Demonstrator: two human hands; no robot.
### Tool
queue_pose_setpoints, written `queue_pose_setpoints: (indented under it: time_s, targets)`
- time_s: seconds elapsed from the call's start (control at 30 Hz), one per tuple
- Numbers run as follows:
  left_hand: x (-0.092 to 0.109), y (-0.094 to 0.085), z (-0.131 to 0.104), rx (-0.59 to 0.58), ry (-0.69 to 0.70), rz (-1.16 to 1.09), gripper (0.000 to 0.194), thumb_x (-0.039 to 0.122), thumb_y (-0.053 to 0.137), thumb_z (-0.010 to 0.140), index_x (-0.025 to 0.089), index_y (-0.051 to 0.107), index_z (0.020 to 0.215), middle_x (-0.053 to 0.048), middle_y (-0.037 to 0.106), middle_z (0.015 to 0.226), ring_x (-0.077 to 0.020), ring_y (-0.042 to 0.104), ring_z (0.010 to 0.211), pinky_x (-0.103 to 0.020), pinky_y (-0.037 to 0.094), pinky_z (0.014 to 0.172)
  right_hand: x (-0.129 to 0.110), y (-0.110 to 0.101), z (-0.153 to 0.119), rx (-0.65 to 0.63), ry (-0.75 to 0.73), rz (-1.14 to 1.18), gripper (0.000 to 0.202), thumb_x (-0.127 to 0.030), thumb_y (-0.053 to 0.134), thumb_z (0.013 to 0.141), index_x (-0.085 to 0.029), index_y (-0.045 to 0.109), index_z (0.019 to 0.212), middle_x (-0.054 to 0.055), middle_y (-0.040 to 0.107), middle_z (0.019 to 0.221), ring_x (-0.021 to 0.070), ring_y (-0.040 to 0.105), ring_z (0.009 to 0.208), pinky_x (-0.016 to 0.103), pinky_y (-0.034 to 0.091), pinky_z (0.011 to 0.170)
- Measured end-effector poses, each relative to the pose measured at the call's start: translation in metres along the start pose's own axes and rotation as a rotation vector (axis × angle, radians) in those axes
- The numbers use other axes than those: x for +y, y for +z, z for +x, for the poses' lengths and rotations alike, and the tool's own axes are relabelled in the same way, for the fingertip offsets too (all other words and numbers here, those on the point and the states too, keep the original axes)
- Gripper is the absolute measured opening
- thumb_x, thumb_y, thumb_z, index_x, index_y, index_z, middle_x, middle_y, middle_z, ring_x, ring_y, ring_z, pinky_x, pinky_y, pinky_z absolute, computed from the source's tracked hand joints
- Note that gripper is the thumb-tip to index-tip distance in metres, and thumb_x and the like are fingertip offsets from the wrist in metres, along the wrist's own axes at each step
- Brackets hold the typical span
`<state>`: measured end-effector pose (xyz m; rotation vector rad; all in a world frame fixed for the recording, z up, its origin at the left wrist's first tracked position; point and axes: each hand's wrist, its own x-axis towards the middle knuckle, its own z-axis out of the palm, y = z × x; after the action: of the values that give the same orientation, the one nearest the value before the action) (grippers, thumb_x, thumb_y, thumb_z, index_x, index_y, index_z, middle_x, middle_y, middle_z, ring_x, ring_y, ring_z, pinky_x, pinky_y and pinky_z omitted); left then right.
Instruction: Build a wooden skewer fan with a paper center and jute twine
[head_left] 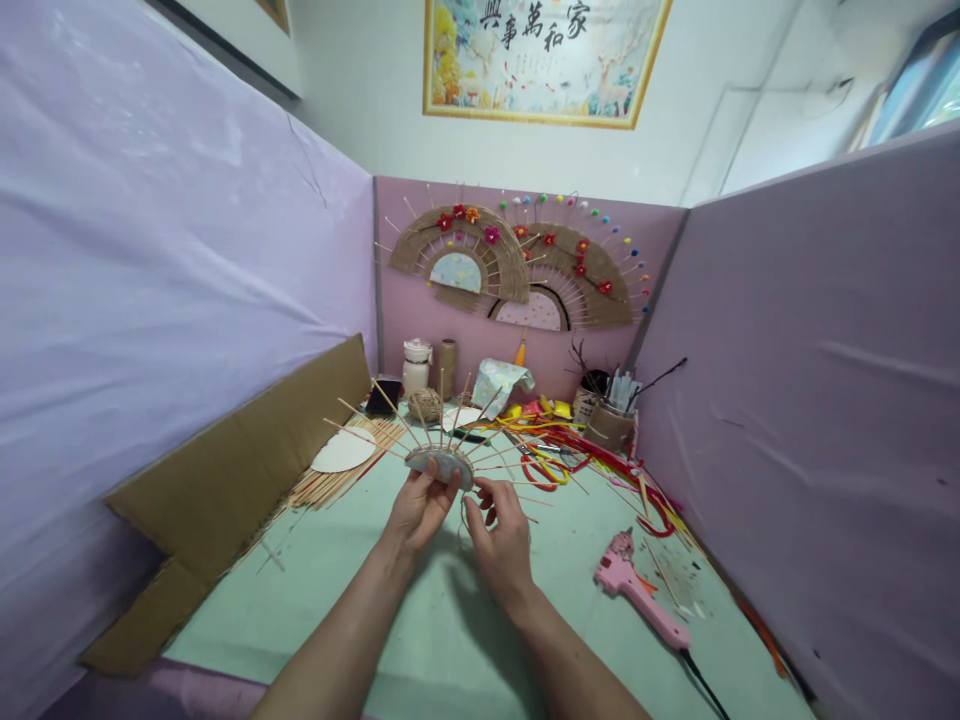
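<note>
My left hand (422, 508) grips a small half-round fan base (444, 462) covered in pale fabric, thumb on its face. Thin wooden sticks (395, 412) fan out from the base's curved edge, with twine wound near their roots. At the base's right end, my right hand (499, 530) has its fingers bent and pinched around a thin strand of twine (463, 520), which hangs in a loop between the hands. A ball of twine (426, 404) lies behind the base on the table.
A pink glue gun (641, 592) with a black cord lies at right. Scissors (545, 470) and coloured pipe cleaners (600, 452) lie behind my right hand. Bamboo sticks (337, 482), a white paper piece (345, 450) and cardboard (255, 440) are at left. Decorated fans (517, 258) hang on the back panel.
</note>
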<state>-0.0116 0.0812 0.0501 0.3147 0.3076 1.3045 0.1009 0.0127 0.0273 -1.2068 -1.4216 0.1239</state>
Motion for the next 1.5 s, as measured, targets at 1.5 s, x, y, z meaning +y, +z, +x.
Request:
queue_pose_setpoints:
  time_s: [1.5]
  targets:
    - [0.012,-0.009,0.003,-0.021,0.075,0.262,0.031,0.008,0.087,0.055,0.012,0.069,0.08,-0.006,0.074,0.082,-0.0174,0.07,0.075,-0.025,0.057,0.063,-0.034,-0.107,0.077,-0.027,0.595,1.07,0.027,-0.037,0.075,0.071,-0.015,0.069,0.086,-0.012,0.033,0.043,0.0031,0.015,0.04,0.018,0.023,0.04]
